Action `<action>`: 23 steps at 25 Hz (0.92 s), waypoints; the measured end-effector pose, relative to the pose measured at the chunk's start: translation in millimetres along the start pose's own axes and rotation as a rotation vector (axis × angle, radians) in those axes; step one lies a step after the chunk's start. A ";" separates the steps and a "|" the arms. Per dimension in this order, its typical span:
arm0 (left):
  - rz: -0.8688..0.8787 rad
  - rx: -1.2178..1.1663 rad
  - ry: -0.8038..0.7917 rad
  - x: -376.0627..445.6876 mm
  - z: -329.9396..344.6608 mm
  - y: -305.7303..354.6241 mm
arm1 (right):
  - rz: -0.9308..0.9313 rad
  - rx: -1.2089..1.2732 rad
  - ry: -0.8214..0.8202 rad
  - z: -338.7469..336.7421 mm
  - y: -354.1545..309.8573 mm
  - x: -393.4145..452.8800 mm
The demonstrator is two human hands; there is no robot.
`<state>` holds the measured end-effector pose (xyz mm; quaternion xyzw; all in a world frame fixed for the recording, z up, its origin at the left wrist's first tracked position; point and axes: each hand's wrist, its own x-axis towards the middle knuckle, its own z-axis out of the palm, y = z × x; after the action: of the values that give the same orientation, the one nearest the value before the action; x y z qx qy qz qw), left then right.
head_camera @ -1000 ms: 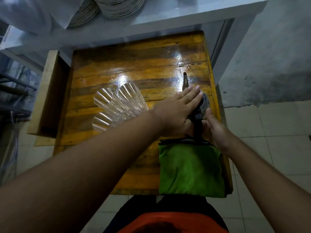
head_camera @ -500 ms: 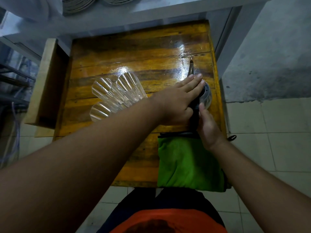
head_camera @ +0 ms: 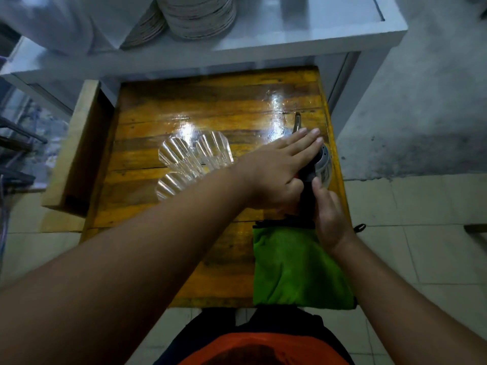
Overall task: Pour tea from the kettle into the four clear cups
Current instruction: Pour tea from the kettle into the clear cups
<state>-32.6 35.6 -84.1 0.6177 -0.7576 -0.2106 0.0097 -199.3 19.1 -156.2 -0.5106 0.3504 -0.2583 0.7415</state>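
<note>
A metal kettle (head_camera: 323, 167) stands near the right edge of the wooden table (head_camera: 210, 114), its thin spout (head_camera: 297, 122) pointing away from me. My left hand (head_camera: 279, 169) lies flat on top of the kettle, fingers stretched out, and hides the lid. My right hand (head_camera: 326, 212) is wrapped around the kettle's black handle (head_camera: 307, 204). Three ribbed clear cups (head_camera: 181, 164) are visible, clustered to the left of the kettle; my left forearm covers part of the group.
A green cloth (head_camera: 295, 270) lies on the table's near right corner. Behind the table stands a white counter (head_camera: 290, 40) with stacked plates (head_camera: 200, 14). A wooden panel (head_camera: 73, 143) borders the table's left side. Tiled floor lies to the right.
Both hands stay on the kettle. My right hand slid forward along the handle, thumb now near the kettle body. The camera view shifted slightly.
</note>
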 end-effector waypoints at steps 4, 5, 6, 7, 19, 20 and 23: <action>0.114 0.013 0.081 -36.8 -28.5 7.4 | -0.030 -0.008 -0.026 18.5 -26.6 -26.7; 0.138 0.010 0.104 -47.1 -35.5 9.8 | -0.044 -0.038 -0.027 22.6 -31.0 -33.0; 0.148 -0.004 0.120 -57.3 -41.3 13.0 | -0.053 -0.075 -0.035 26.1 -34.4 -40.3; 0.150 -0.017 0.139 -69.7 -46.1 15.0 | -0.058 -0.112 -0.048 32.3 -37.9 -48.4; 0.069 -0.152 0.295 -223.6 -37.7 3.3 | 0.065 -0.153 -0.334 134.2 -41.9 -111.9; 0.065 -0.161 0.304 -232.6 -34.9 0.1 | 0.081 -0.147 -0.339 140.4 -39.3 -114.0; 0.050 -0.207 0.342 -252.8 -28.5 -4.4 | 0.120 -0.168 -0.349 154.1 -36.2 -119.9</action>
<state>39.2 263.8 2.4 0.6213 -0.7343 -0.1788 0.2069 -154.0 184.2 -55.7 -0.5859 0.2666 -0.0910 0.7598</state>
